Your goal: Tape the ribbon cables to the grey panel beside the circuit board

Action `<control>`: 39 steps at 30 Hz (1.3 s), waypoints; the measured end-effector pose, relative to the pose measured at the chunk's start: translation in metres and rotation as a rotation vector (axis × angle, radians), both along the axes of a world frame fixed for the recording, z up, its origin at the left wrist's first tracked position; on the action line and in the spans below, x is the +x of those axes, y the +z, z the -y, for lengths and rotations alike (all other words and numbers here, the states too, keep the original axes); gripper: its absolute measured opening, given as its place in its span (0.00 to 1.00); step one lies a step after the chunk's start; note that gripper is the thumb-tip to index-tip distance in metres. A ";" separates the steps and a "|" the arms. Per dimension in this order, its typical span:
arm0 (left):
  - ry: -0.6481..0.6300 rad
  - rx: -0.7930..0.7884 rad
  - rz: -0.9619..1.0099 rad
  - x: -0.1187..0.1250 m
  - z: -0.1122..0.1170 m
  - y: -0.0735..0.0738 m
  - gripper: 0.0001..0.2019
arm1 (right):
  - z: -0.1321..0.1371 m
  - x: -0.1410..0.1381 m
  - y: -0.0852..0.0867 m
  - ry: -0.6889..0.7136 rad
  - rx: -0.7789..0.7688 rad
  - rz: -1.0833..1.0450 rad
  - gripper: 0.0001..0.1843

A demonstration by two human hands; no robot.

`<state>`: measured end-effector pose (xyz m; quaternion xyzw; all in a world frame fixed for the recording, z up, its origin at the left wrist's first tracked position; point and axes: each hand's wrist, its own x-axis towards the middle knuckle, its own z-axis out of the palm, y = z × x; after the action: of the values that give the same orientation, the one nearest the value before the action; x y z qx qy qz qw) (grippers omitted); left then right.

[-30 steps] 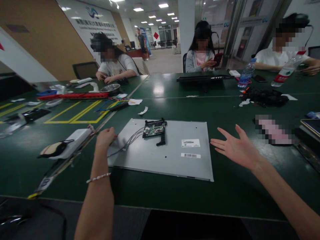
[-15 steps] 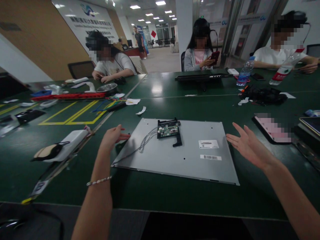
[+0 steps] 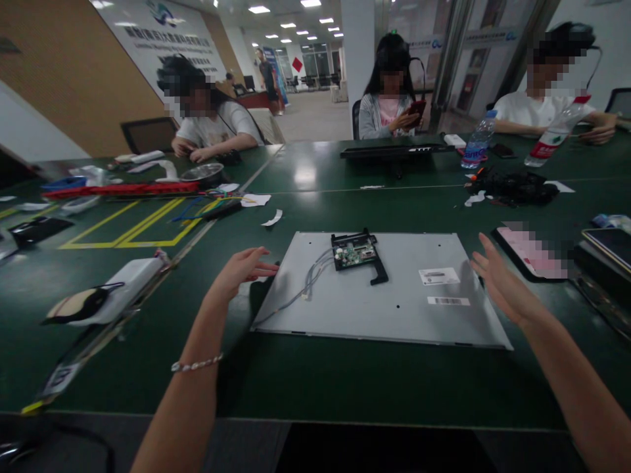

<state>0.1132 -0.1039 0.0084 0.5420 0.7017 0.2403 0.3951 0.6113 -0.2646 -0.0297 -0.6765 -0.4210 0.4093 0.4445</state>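
A flat grey metal-backed display panel (image 3: 365,315) lies on the green table before me. A small green circuit board (image 3: 352,255) in a black bracket sits near its far edge, and thin grey cables (image 3: 309,276) run from it towards the near left corner. Two white labels (image 3: 439,276) are stuck on its right half. My left hand (image 3: 242,270) is at the panel's left edge, fingers stretched out, the tips touching or very near it. At the right edge is my right hand (image 3: 503,284), fingers extended upright along the side. Neither hand is wrapped round the panel.
Right of the panel lie a pink-screened phone (image 3: 530,253) and a dark stack (image 3: 604,269) with another device on top. A white power bank-like item (image 3: 116,289) lies left. Farther back are bottles (image 3: 478,141), a black monitor-like object (image 3: 397,152), and several seated people.
The panel has shifted right and turned slightly, its near right corner now farther from me. Both hands have moved right with it, staying at its two sides.
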 end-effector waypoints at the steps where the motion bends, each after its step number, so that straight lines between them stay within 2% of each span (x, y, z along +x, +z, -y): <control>1: -0.015 -0.002 0.019 0.002 0.000 -0.001 0.25 | -0.001 0.000 -0.001 -0.008 0.010 0.013 0.44; 3: -0.038 -0.009 0.066 0.008 0.002 -0.002 0.25 | -0.002 0.001 -0.005 -0.033 0.019 0.036 0.44; 8: 0.017 0.017 0.054 0.030 0.011 0.002 0.23 | -0.009 0.014 -0.015 -0.046 0.029 0.163 0.47; 12: 0.025 0.036 0.071 0.042 0.015 0.003 0.23 | -0.013 0.023 -0.017 -0.009 0.006 0.347 0.51; 16: 0.010 0.045 0.074 0.045 0.014 -0.001 0.22 | -0.015 0.025 -0.016 0.025 -0.006 0.554 0.51; 22: -0.046 0.094 0.048 0.050 0.017 -0.002 0.23 | -0.020 0.026 -0.029 0.042 -0.026 0.872 0.45; 30: -0.159 0.170 -0.045 0.051 0.017 -0.010 0.25 | -0.021 0.026 -0.046 0.101 -0.128 1.061 0.36; 34: -0.177 0.189 -0.060 0.051 0.016 -0.013 0.25 | -0.020 0.023 -0.043 0.091 -0.110 1.101 0.35; 39: -0.150 0.176 -0.066 0.052 0.016 -0.012 0.24 | -0.025 -0.004 -0.023 0.103 0.063 1.103 0.29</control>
<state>0.1652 -0.1200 -0.0032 0.6331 0.6480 0.2529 0.3396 0.6077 -0.2399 -0.0525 -0.7555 -0.6360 0.0028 0.1573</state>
